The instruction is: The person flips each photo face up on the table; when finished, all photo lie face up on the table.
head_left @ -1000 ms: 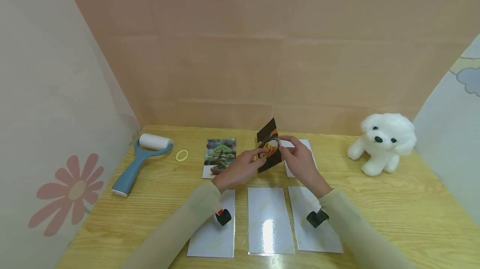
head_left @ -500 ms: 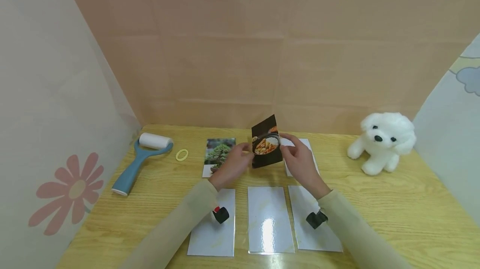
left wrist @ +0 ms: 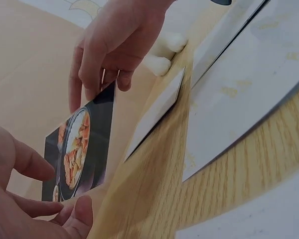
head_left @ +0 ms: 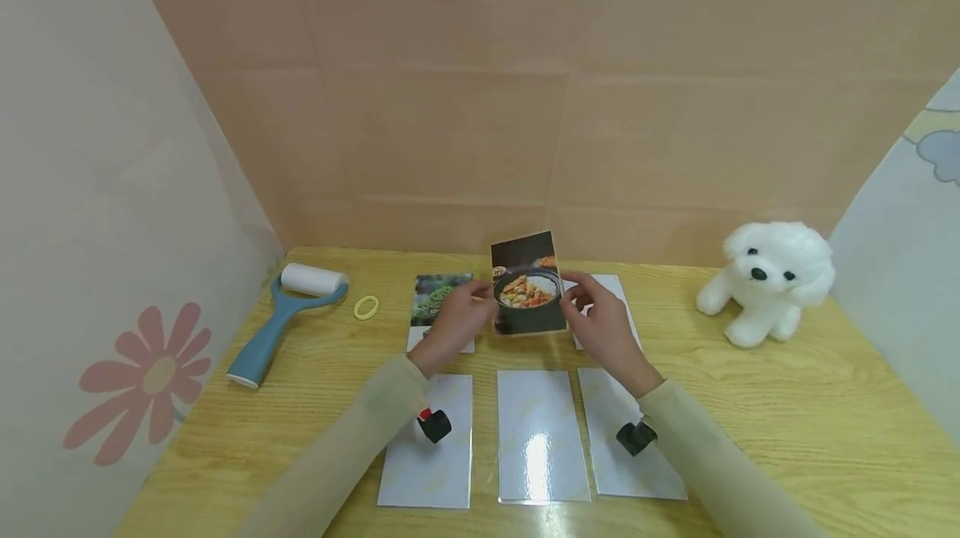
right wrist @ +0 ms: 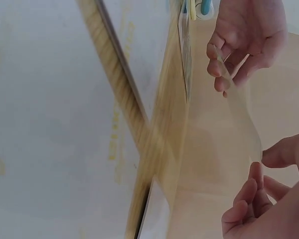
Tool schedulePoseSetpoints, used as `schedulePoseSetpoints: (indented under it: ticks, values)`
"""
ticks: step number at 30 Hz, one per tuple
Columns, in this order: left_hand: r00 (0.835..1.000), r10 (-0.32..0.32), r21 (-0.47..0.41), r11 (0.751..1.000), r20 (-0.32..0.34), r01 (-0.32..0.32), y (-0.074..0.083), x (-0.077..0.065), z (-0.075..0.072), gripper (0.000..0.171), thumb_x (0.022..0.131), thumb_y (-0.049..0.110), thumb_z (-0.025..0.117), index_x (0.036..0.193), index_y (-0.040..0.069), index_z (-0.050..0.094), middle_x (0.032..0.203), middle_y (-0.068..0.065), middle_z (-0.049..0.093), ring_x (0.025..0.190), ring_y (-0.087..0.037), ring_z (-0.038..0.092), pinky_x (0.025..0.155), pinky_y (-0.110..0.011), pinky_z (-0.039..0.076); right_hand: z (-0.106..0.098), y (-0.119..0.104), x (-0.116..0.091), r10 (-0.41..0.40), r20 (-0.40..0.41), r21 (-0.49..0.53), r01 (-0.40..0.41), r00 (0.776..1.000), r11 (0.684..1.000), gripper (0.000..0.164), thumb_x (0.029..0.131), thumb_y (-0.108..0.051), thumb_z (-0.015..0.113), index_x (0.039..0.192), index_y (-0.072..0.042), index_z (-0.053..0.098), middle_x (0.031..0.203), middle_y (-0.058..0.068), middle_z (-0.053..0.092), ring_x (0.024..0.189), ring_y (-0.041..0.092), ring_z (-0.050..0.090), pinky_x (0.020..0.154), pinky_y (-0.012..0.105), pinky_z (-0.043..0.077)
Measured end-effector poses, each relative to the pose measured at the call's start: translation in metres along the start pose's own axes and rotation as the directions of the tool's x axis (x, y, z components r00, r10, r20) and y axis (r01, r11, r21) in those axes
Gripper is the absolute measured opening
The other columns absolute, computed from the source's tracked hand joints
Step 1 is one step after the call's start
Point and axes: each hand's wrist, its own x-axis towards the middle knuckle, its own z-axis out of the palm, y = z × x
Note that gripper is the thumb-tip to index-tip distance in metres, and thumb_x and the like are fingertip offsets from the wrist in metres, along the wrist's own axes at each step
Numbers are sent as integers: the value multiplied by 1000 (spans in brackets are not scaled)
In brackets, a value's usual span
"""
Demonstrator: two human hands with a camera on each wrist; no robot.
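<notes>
Gripped at its two side edges by the left hand (head_left: 459,315) and the right hand (head_left: 602,321), fingers curled on both, a photo card (head_left: 527,285) stands nearly upright above the table (head_left: 750,413). Its front shows a black bowl (head_left: 517,306) containing white rice (head_left: 543,283) and an orange-red stew (head_left: 521,294). Background of the print dark; back pale and slightly bowed in the right wrist view. From it, in the head view: bonsai photo (head_left: 432,298) between 8 and 9 o'clock, plush dog (head_left: 772,288) at 3, middle white card (head_left: 540,413) at 6.
</notes>
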Motion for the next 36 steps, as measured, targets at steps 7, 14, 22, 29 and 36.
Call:
schedulePoseSetpoints:
  ticks: [7,14,22,29,36]
  values:
    - [1000,12,43,999,-22,-11,-2,0,-3,43,105,27,54,141,4,58,131,-10,61,110,-25,61,87,-42,51,2,5,0,57,39,-83,-53,998,995,36,94,-5,64,130,1,61,95,8,66,81,23,55,59,29,40]
    - [1000,23,102,994,6,-24,-4,1,-3,45,103,24,54,142,2,56,139,-11,58,84,-19,61,83,-41,51,4,11,3,116,107,-150,-99,988,984,36,93,-7,64,127,4,62,93,8,66,73,21,51,59,31,40]
    - [999,4,173,985,51,-13,-6,3,0,16,93,17,54,94,3,61,72,-1,51,50,-14,26,57,-33,33,8,13,6,141,163,-216,-104,976,971,38,89,-6,63,124,7,61,90,10,68,63,18,51,58,32,41]
    - [998,31,231,972,60,-44,-7,4,1,29,93,12,50,66,14,38,57,3,27,52,-16,21,52,-33,24,13,14,9,166,198,-268,-110,966,957,37,87,-5,65,121,9,62,90,12,69,69,21,57,63,33,45]
    - [996,26,244,969,84,-46,-8,4,2,28,93,7,46,67,13,39,58,-1,37,51,-16,28,54,-33,28,16,18,11,194,216,-295,-126,957,947,37,87,-6,67,121,8,62,90,12,69,72,22,59,66,36,49]
